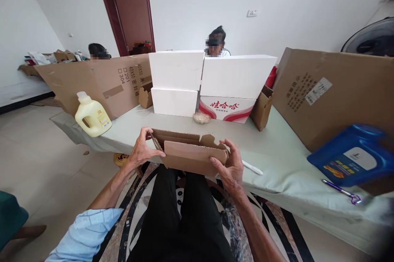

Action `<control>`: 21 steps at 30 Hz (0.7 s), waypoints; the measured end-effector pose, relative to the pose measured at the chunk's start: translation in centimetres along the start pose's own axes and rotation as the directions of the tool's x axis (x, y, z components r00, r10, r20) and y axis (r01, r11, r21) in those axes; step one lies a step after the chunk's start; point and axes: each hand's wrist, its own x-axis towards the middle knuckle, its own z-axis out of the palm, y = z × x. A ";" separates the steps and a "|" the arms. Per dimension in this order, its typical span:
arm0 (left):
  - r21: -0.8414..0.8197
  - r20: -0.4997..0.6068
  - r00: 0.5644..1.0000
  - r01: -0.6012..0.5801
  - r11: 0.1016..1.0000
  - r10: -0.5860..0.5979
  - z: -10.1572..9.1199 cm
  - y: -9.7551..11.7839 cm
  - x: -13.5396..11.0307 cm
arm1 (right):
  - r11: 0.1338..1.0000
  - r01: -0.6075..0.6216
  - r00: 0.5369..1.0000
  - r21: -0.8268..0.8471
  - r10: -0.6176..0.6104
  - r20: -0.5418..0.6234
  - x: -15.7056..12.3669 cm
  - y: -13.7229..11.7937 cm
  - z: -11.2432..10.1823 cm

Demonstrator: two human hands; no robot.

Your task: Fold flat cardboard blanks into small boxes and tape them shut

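A long, narrow brown cardboard box is held over my lap at the table's near edge, its top open toward me. My left hand grips its left end, thumb on the near side and fingers behind. At the right end, my right hand grips it the same way, thumb pressed on the near wall. A notched flap stands up at its far right side. Just right of my right hand, a white slim tool lies on the pale tablecloth.
White boxes and a red-and-white printed box are stacked ahead. A yellow jug stands left, a blue jug and purple peeler-like tool right. Large cardboard sheets flank the table. Two people sit beyond.
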 end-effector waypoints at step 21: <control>0.137 -0.293 0.955 -0.015 0.990 0.055 4.0 -0.6 0.6 | 0.982 -0.106 0.896 -0.154 0.162 0.414 -5.2 0.4 -5.3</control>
